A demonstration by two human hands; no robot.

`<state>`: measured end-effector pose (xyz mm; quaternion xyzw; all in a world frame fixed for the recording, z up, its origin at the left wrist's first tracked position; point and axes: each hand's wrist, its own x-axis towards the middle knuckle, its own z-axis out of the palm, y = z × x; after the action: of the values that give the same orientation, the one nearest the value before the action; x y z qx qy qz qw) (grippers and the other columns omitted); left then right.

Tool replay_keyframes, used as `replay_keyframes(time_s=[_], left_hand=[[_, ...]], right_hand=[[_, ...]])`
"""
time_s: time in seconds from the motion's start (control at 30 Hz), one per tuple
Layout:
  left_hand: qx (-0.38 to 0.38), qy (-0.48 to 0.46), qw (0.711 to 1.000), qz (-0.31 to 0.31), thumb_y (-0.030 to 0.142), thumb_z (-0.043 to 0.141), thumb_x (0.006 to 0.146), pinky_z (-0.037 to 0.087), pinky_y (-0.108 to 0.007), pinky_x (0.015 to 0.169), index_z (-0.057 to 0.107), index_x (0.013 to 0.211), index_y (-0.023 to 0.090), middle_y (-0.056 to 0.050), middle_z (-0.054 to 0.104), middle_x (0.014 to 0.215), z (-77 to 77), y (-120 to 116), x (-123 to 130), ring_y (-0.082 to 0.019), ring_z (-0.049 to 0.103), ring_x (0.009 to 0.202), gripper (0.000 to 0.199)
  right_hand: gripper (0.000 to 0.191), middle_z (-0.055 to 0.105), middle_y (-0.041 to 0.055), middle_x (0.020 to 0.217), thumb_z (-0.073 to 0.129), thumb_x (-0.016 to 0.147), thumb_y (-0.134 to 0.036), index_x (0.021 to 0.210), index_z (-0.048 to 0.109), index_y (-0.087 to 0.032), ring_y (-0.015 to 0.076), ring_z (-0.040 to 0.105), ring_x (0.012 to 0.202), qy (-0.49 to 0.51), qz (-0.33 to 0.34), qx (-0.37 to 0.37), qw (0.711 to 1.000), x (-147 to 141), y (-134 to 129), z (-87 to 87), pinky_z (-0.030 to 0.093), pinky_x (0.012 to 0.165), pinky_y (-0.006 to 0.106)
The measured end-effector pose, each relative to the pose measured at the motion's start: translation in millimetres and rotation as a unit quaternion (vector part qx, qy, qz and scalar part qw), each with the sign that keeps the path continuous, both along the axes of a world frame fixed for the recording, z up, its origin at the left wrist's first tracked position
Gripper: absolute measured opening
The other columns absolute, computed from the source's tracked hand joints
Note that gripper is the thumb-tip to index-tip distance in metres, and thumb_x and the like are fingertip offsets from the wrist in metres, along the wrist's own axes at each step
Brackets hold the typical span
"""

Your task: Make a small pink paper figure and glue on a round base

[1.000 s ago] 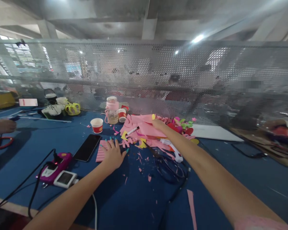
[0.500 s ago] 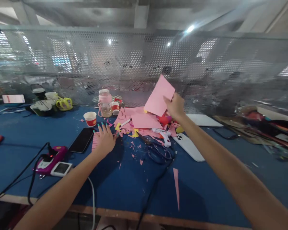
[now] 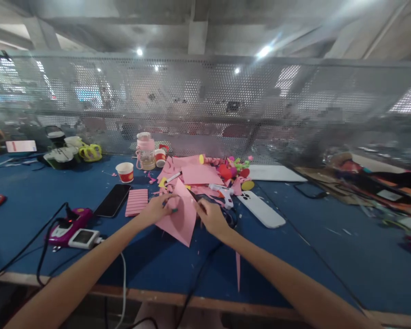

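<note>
A sheet of pink paper [image 3: 184,221] is held tilted above the front of the table. My left hand [image 3: 160,206] grips its left side with fingers curled, the fingertips partly hidden. At the sheet's right edge, my right hand [image 3: 211,217] pinches the paper between thumb and fingers. Flat on the table, left of my left hand, is a pink piece with dark stripes [image 3: 137,202]. Behind the sheet lies a heap of pink paper [image 3: 200,174] with scraps and a white marker [image 3: 173,177]. A white glue gun [image 3: 227,196] rests at the heap's right side.
A black phone [image 3: 113,201], a paper cup [image 3: 125,172] and a pink-lidged bottle [image 3: 145,153] stand or lie left. A purple power strip [image 3: 70,226] with cables sits front left. Right are a white phone [image 3: 262,209] and cardboard [image 3: 315,178]. A perforated metal screen [image 3: 198,100] closes the back.
My right hand has brought the pink sheet down and toward me from above the heap. My left hand has left the striped piece and taken hold of the sheet.
</note>
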<state>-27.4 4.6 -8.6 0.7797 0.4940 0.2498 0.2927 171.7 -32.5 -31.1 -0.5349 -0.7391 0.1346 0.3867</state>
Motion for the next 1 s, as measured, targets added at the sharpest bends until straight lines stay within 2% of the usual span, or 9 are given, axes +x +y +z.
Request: replay_keyframes(time_s=[0.1,0.17,0.27,0.33,0.47,0.6,0.67,0.83,1.0], left_hand=[[0.023,0.079,0.997,-0.012,0.029,0.058,0.071,0.044,-0.031,0.073,0.064,0.103,0.017,-0.006,0.066,0.095,2.0,-6,-4,-0.022,0.059,0.083,0.034],[0.029,0.124,0.992,-0.010,0.028,0.057,0.073,0.045,-0.030,0.073,0.063,0.102,0.018,-0.006,0.066,0.097,3.9,-9,-4,-0.022,0.060,0.084,0.031],[0.078,0.189,0.979,0.027,0.027,0.056,0.075,0.043,-0.036,0.083,0.058,0.110,0.016,-0.010,0.063,0.106,6.9,-12,0,-0.025,0.057,0.096,0.037],[0.152,0.240,0.956,0.065,0.030,0.059,0.074,0.038,-0.044,0.091,0.053,0.117,0.012,-0.017,0.058,0.114,8.9,-10,4,-0.031,0.051,0.106,0.047],[0.267,0.320,0.909,0.030,0.031,0.060,0.073,0.033,-0.047,0.097,0.047,0.122,0.009,-0.021,0.044,0.132,12.3,8,19,-0.033,0.039,0.122,0.055],[0.268,0.370,0.887,-0.067,0.025,0.044,0.083,0.028,-0.050,0.102,0.030,0.136,0.011,-0.018,0.031,0.144,11.5,38,46,-0.029,0.027,0.133,0.056],[0.265,0.378,0.883,-0.084,0.021,0.042,0.084,0.027,-0.051,0.103,0.033,0.135,0.010,-0.018,0.033,0.143,8.9,54,60,-0.029,0.026,0.134,0.052],[0.263,0.380,0.880,-0.111,0.010,0.046,0.083,0.034,-0.047,0.100,0.045,0.126,0.013,-0.017,0.046,0.134,0.0,91,80,-0.027,0.041,0.125,0.043],[0.251,0.363,0.889,-0.122,0.031,0.052,0.086,0.050,-0.042,0.081,0.052,0.115,0.015,-0.009,0.055,0.115,-10.5,111,83,-0.021,0.057,0.097,0.033]], right_hand=[[0.028,0.059,0.0056,0.059,0.037,0.087,-0.033,0.072,0.053,-0.017,0.0193,0.058,0.059,-0.104,-0.101,0.027,0.989,14,1,2.3,0.039,0.055,0.027],[0.023,0.062,0.0143,0.076,0.041,0.084,-0.030,0.082,0.056,-0.012,0.0259,0.060,0.075,-0.184,-0.210,0.050,0.959,24,6,5.3,0.041,0.061,0.031],[0.039,0.056,0.0286,0.096,0.050,0.078,-0.034,0.096,0.053,0.001,0.0371,0.054,0.092,-0.240,-0.328,0.033,0.913,39,19,8.4,0.042,0.071,0.040],[0.053,0.053,0.0322,0.099,0.055,0.076,-0.040,0.102,0.049,0.006,0.0398,0.052,0.092,-0.231,-0.354,-0.016,0.906,48,28,7.3,0.042,0.072,0.043],[0.052,0.049,0.0324,0.106,0.054,0.078,-0.034,0.108,0.044,0.007,0.0386,0.052,0.099,-0.183,-0.307,-0.070,0.932,61,41,0.9,0.042,0.077,0.041],[0.041,0.051,0.0282,0.106,0.049,0.079,-0.027,0.107,0.043,0.002,0.0342,0.055,0.096,-0.159,-0.287,-0.067,0.942,65,44,-2.8,0.044,0.074,0.039],[0.040,0.051,0.0271,0.104,0.048,0.079,-0.027,0.107,0.042,0.001,0.0331,0.057,0.090,-0.146,-0.289,-0.063,0.944,65,43,-3.7,0.045,0.072,0.039],[0.039,0.053,0.0264,0.100,0.053,0.073,-0.026,0.103,0.043,-0.002,0.0338,0.057,0.089,-0.100,-0.273,-0.036,0.956,70,43,-9.4,0.045,0.072,0.041],[0.037,0.057,0.0164,0.090,0.056,0.067,-0.032,0.096,0.045,-0.011,0.0292,0.057,0.084,-0.022,-0.223,0.026,0.974,82,51,-16.5,0.046,0.072,0.041]])
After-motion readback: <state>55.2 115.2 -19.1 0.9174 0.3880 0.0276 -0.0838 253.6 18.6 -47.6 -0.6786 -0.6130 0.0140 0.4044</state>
